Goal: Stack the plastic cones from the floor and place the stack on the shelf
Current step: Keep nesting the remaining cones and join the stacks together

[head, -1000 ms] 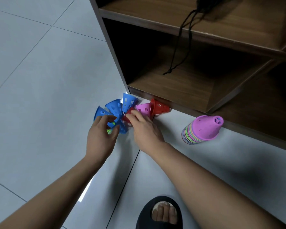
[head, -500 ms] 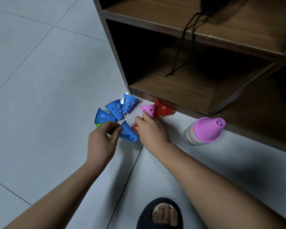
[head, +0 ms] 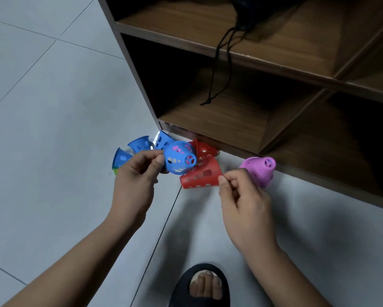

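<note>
A single head-worn wide-angle view looks steeply forward and down from above the person's own forearms, near enough that both arms run in from the bottom edge. It faces the tiled floor [head: 53, 129] on the left and the open wooden shelf [head: 263, 60] at upper right, its straight edges bowed. A sandalled foot [head: 202, 284] sits at the bottom edge.

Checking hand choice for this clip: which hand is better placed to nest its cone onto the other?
Probably the left hand: its blue cone hangs directly above the red cone pinched by the right hand, so a short lowering could nest them.
</note>
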